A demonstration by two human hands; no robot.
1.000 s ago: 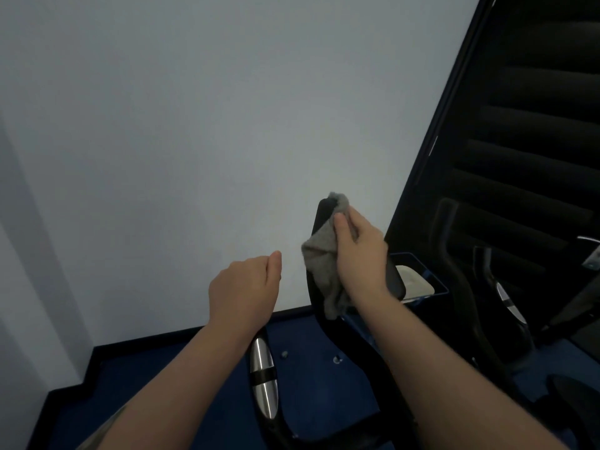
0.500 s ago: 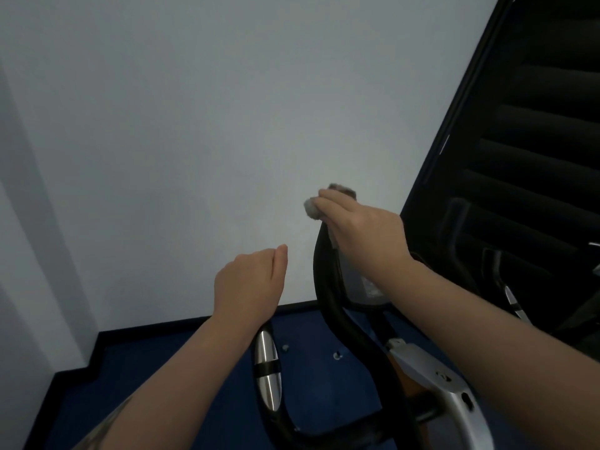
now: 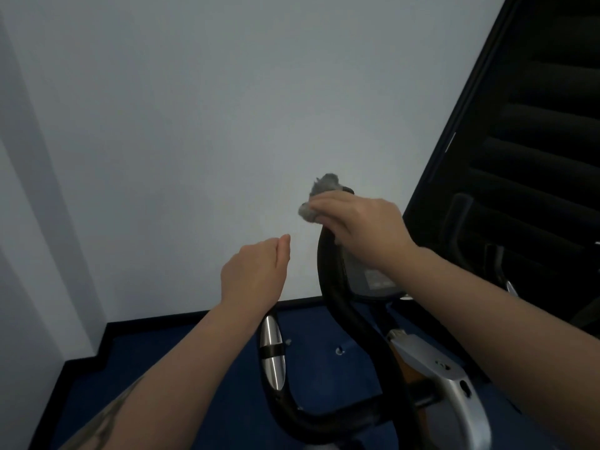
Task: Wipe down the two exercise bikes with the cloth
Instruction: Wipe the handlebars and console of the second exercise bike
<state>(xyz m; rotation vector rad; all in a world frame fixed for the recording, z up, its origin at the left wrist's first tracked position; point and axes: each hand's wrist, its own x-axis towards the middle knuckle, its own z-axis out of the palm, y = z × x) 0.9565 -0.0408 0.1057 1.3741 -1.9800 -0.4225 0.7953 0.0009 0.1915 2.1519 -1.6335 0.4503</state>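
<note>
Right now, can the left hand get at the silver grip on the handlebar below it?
Probably yes: the left hand hovers just above the silver grip, holding nothing, with nothing between them.

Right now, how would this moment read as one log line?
right hand: holds cloth on handlebar top | left hand: grips left bar | step: wiping first bike

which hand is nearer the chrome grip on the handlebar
Left. The left hand hovers just above the chrome grip, not touching it. The right hand is higher and to the right, holding the cloth on the handlebar's top.
</note>
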